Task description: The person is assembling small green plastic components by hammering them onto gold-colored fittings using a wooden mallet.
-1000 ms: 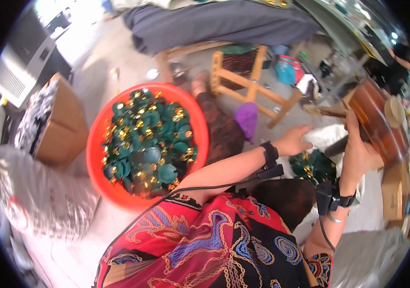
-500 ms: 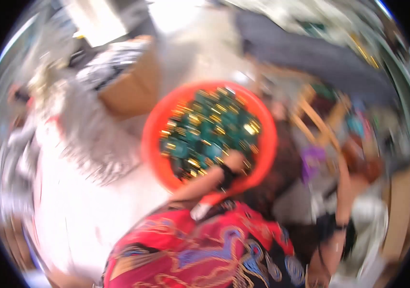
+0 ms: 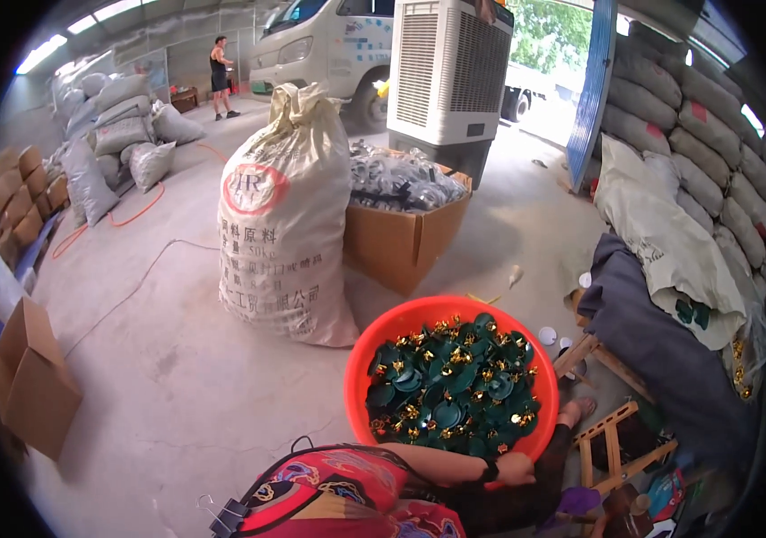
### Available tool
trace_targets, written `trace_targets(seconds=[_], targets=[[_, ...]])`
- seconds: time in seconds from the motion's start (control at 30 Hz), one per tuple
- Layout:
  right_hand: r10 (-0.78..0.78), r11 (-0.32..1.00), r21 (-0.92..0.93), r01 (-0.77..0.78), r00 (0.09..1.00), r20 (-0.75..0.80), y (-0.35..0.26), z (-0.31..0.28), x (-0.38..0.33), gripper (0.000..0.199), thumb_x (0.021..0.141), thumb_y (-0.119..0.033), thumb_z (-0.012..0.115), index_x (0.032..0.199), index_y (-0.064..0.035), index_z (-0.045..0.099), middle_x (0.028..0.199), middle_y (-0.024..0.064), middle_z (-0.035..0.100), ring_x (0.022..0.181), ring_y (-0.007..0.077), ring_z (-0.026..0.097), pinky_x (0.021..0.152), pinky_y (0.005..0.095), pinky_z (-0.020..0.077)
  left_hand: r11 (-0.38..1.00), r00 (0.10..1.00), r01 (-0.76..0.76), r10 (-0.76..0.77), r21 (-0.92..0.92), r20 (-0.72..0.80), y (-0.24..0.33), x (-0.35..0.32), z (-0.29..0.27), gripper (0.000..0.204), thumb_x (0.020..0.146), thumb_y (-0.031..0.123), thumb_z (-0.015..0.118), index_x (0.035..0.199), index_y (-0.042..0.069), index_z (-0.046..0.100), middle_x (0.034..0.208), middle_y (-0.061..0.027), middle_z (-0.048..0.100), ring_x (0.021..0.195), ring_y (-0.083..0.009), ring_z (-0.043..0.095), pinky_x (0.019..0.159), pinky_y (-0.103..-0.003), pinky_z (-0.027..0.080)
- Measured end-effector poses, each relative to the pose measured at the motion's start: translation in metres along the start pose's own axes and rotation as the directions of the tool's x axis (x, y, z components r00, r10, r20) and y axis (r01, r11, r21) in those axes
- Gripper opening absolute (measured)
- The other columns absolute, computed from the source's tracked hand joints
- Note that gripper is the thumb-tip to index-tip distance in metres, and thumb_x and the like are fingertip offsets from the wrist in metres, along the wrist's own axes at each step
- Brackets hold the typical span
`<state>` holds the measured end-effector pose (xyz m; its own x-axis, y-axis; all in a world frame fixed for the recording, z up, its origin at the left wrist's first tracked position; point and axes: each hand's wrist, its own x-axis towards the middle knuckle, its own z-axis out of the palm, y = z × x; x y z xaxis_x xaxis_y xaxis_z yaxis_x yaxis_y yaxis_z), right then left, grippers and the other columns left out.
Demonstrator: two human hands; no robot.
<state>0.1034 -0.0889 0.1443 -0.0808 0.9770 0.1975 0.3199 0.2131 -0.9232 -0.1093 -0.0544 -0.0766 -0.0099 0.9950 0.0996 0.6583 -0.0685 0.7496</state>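
Observation:
A round orange-red plastic basin (image 3: 360, 377) sits on the floor close in front of me, full of dark green disc-shaped pieces (image 3: 447, 413) with shiny gold-coloured parts among them. My left hand (image 3: 515, 468), a black band on its wrist, is at the basin's near right rim. Its fingers look curled over the rim, though their tips are hidden. My right hand is out of view.
Beyond the basin stand a tied white woven sack (image 3: 284, 233) and a cardboard box (image 3: 405, 242) of clear-wrapped items. Wooden frames (image 3: 612, 439) and dark grey cloth (image 3: 661, 332) lie at right. Farther back are an air cooler (image 3: 446, 72), a van (image 3: 311, 54) and a person (image 3: 220, 76).
The view has swung up and left and is sharper. My left hand has gone from among the green pieces to the basin's near rim. My right arm has left the view.

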Motion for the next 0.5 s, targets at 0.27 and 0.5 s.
trace_targets(seconds=[0.27, 0.5], targets=[[-0.394, 0.919, -0.106, 0.380, 0.889, -0.231, 0.027, -0.011, -0.001, 0.050, 0.073, -0.004, 0.072, 0.115, 0.0073, 0.047, 0.110, 0.0197, 0.057, 0.101, 0.0267, 0.056, 0.088, 0.0375, 0.0456, 0.877, 0.917, 0.396, -0.361, -0.272, 0.170, 0.022, 0.033, 0.033, 0.072, 0.089, 0.056, 0.037, 0.103, -0.011, 0.058, 0.109, -0.0301, 0.056, 0.108, -0.0403, 0.052, 0.092, -0.045, 0.039], [-0.308, 0.946, -0.167, 0.278, 0.930, -0.199, 0.032, -0.024, -0.008, 0.051, 0.072, -0.003, 0.072, 0.115, 0.0078, 0.047, 0.111, 0.0197, 0.057, 0.102, 0.0269, 0.056, 0.088, 0.0373, 0.0454, 0.665, 0.849, 0.517, -0.320, -0.539, 0.421, -0.030, 0.024, 0.097, 0.085, 0.084, 0.069, 0.029, 0.112, -0.006, 0.058, 0.112, -0.0267, 0.057, 0.113, -0.0347, 0.051, 0.097, -0.039, 0.036]])
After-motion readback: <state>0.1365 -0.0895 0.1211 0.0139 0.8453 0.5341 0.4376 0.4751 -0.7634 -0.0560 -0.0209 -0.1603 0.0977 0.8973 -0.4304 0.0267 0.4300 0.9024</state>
